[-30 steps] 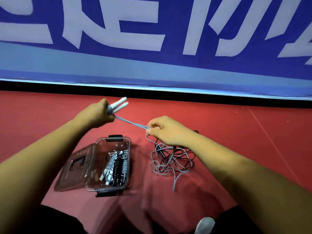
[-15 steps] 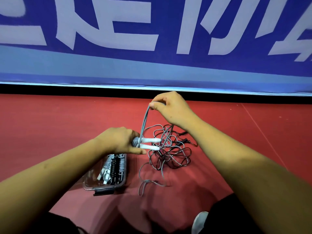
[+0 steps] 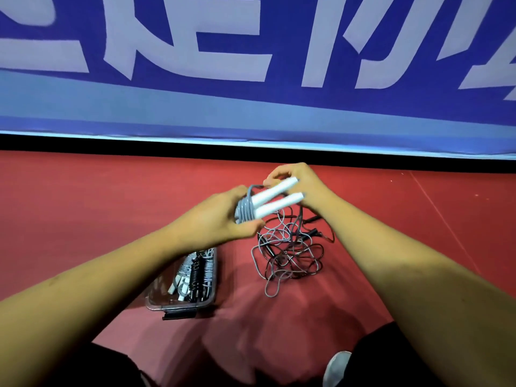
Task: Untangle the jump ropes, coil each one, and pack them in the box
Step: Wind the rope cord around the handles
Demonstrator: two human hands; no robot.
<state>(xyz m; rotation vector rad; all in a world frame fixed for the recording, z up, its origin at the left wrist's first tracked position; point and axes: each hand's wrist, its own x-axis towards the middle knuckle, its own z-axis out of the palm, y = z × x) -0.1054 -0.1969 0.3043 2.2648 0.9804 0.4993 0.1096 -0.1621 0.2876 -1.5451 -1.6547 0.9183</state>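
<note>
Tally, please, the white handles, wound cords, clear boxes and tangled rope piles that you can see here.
White handles: 2
Grey cord wound round them: 1
Clear box: 1
Tangled rope pile on the floor: 1
Total: 5

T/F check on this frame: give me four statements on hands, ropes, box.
1. The left hand grips a grey jump rope wound round two white handles. True.
2. The clear box is empty. False: coiled ropes lie in it.
3. A tangled rope pile lies on the red floor, right of the box. True.
4. The right hand rests flat on the floor. False: it is raised, pinching the grey jump rope beside the handles.
</note>
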